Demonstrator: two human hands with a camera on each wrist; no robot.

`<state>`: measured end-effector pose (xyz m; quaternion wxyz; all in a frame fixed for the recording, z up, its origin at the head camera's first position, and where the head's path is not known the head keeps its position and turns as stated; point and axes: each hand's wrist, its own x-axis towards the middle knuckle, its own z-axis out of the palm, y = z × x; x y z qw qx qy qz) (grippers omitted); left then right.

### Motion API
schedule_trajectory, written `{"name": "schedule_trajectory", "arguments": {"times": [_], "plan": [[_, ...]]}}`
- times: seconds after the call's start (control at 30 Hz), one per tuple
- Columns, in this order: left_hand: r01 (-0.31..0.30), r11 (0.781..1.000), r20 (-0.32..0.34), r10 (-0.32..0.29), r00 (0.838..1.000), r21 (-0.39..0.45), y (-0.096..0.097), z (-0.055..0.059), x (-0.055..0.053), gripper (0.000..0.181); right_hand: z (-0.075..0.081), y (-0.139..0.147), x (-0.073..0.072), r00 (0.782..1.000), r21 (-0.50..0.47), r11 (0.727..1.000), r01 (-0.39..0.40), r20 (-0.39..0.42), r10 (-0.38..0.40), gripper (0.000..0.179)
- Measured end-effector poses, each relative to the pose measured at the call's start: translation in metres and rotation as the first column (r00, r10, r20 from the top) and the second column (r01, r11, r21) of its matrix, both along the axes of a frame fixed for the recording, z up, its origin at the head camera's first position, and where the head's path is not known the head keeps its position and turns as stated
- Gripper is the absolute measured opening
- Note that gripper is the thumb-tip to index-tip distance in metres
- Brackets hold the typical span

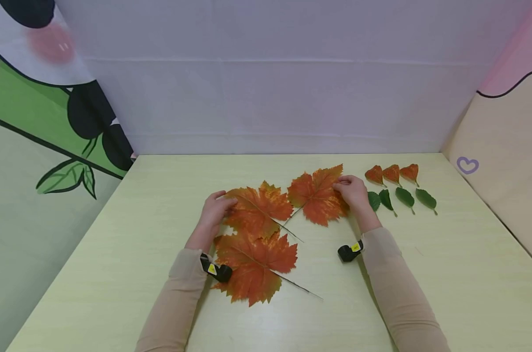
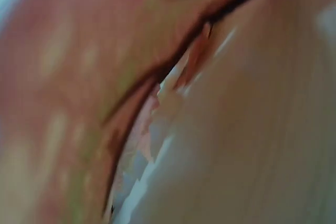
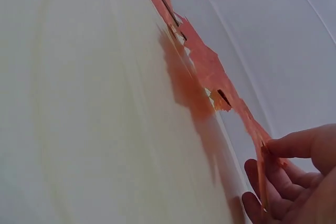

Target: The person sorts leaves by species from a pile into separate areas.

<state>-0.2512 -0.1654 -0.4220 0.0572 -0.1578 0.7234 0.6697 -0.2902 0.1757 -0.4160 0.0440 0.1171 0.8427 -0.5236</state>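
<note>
Three large orange artificial maple leaves lie about the middle of the table. My left hand (image 1: 212, 211) holds the left edge of the upper-left maple leaf (image 1: 261, 209), thumb over it. My right hand (image 1: 353, 191) pinches the right edge of the upper-right maple leaf (image 1: 321, 195); in the right wrist view, thumb and fingers grip this leaf (image 3: 207, 64), which stands a little above its shadow. The lower maple leaf (image 1: 257, 264) lies beneath the left wrist camera, its stem pointing right. A blurred close-up fills the left wrist view, and the left fingers cannot be made out there.
On the right, a row of three small orange leaves (image 1: 391, 173) lies above a row of several small green leaves (image 1: 405, 197). The pale table (image 1: 94, 264) meets a light cloth backdrop (image 1: 266, 107) at its far edge.
</note>
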Motion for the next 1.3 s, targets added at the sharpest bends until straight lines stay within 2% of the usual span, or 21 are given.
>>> {"name": "schedule_trajectory", "arguments": {"times": [0.1, 0.27, 0.53, 0.7, 0.83, 1.07, 1.3], "plan": [[-0.045, 0.997, 0.009, 0.044, 0.999, 0.058, 0.001, 0.002, 0.001, 0.067, -0.001, 0.000, 0.000, 1.000, -0.011, 1.000, 0.003, 0.000, -0.003, 0.041], [-0.071, 0.991, 0.017, 0.070, 0.997, 0.116, 0.001, 0.005, 0.001, 0.070, -0.001, 0.001, 0.000, 1.000, -0.016, 1.000, -0.001, 0.006, 0.001, 0.040], [-0.013, 0.994, -0.045, 0.018, 0.999, 0.105, -0.006, 0.015, 0.001, 0.059, -0.002, 0.002, -0.001, 1.000, -0.028, 0.999, -0.018, 0.012, 0.018, 0.040], [-0.028, 0.987, -0.088, 0.043, 0.995, 0.156, -0.012, 0.020, -0.001, 0.049, -0.002, 0.003, -0.001, 0.999, -0.039, 0.999, -0.029, 0.025, 0.030, 0.042], [-0.044, 0.984, -0.078, 0.058, 0.995, 0.175, -0.012, 0.022, -0.004, 0.051, 0.000, 0.005, -0.001, 0.999, -0.013, 0.999, -0.032, 0.026, 0.032, 0.042], [-0.107, 0.981, -0.069, 0.120, 0.990, 0.164, -0.018, 0.026, -0.009, 0.041, -0.003, 0.005, -0.002, 0.998, -0.008, 0.999, -0.050, 0.037, 0.050, 0.042], [-0.089, 0.993, -0.053, 0.093, 0.994, 0.083, -0.038, 0.042, -0.019, 0.046, -0.004, 0.003, -0.001, 0.998, -0.008, 0.999, -0.053, 0.044, 0.053, 0.042]]}}
